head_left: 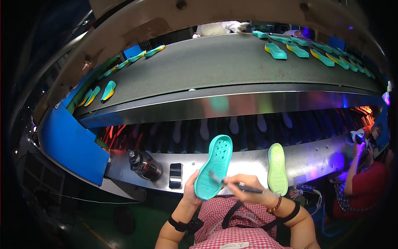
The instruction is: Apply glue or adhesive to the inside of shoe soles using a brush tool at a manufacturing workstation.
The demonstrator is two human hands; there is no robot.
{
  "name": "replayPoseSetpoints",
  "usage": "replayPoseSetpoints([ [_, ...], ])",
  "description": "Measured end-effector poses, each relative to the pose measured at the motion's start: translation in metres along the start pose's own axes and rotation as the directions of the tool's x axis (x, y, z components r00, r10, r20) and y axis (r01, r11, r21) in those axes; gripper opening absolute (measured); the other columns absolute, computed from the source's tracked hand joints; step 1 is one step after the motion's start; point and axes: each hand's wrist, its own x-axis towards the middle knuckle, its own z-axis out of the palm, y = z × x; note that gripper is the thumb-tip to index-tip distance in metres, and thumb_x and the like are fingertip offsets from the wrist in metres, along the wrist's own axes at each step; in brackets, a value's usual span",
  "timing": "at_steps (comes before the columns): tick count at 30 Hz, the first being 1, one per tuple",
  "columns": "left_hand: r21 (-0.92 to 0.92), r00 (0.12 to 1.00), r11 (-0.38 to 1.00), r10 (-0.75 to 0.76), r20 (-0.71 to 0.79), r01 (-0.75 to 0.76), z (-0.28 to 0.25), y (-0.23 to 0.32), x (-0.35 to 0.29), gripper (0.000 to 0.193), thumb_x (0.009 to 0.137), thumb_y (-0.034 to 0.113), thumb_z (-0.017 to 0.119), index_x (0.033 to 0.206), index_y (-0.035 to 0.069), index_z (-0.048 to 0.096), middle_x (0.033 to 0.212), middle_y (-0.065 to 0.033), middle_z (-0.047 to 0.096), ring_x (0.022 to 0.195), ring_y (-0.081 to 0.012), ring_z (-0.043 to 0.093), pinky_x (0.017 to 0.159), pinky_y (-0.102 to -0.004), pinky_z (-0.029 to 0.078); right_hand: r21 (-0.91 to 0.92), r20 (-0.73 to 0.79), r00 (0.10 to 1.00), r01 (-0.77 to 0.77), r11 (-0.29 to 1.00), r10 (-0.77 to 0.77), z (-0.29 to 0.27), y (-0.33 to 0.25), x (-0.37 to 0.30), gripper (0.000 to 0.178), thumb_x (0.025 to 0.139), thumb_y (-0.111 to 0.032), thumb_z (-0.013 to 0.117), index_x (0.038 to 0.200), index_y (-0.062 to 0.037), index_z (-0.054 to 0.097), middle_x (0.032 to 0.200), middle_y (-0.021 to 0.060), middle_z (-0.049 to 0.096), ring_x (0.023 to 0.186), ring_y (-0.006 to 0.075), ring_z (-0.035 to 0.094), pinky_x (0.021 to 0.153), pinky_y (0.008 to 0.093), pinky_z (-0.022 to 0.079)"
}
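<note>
At the left, on a shiny steel counter [253, 162], a dark, glossy, rounded bottle [146, 167] with a black cap, contents too dark to make out. Next along, holds in the left grip [190, 192] a teal, foot-shaped sole [215, 166] with small holes at its upper end and faint, illegible heel markings: clamped by its left edge, tilted over the counter's near side. Below, on a pink-and-white checked apron [213, 216], wears a white label [234, 245], print too small to read. With the right grip [248, 181], reaching inward, clamps a dark-handled brush [251, 189], bristles blurred at the sole's inner face; cannot tell whether touching. Farther right, on the counter, a smooth, lime-green sole [277, 170].
</note>
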Motion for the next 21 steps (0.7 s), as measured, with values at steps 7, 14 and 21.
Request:
replayPoseSetpoints([
  [7, -0.07, 0.999, 0.997, -0.037, -0.025, 0.035, -0.015, -0.004, -0.008, 0.047, 0.092, 0.028, 0.033, 0.127, -0.003, 0.035, 0.12, -0.0188, 0.049, 0.107, -0.0304, 0.052, 0.092, -0.0444, 0.043, 0.9, 0.023, 0.895, -0.213, 0.381, 0.446, -0.016, 0.007, -0.011, 0.017, 0.082, -0.007, 0.052, 0.094, 0.0038, 0.059, 0.09, 0.0204, 0.062, 0.075, 0.0255, 0.063, 0.069, 0.0323, 0.052],
  [14, 0.39, 0.958, 0.875, 0.263, 0.115, -0.287, 0.023, 0.066, -0.02, 0.051, 0.089, 0.031, 0.038, 0.126, -0.005, 0.037, 0.113, -0.0177, 0.054, 0.097, -0.0268, 0.058, 0.084, -0.0381, 0.047, 0.903, -0.26, 0.758, -0.029, 0.429, 0.598, -0.061, 0.027, -0.054, 0.02, 0.083, -0.01, 0.051, 0.096, 0.0034, 0.056, 0.092, 0.022, 0.061, 0.074, 0.0276, 0.063, 0.069, 0.0335, 0.052],
  [21, -0.374, 0.604, 0.482, 0.707, -0.368, -0.792, 0.052, 0.242, 0.078, 0.07, 0.088, 0.048, 0.028, 0.136, -0.001, 0.016, 0.138, -0.0174, 0.029, 0.128, -0.0324, 0.028, 0.103, -0.0531, 0.022, 0.857, -0.31, 0.832, 0.035, 0.514, 0.459, -0.064, 0.019, -0.051, 0.022, 0.086, -0.005, 0.05, 0.103, 0.006, 0.055, 0.104, 0.0232, 0.058, 0.087, 0.0282, 0.062, 0.079, 0.0337, 0.052],
])
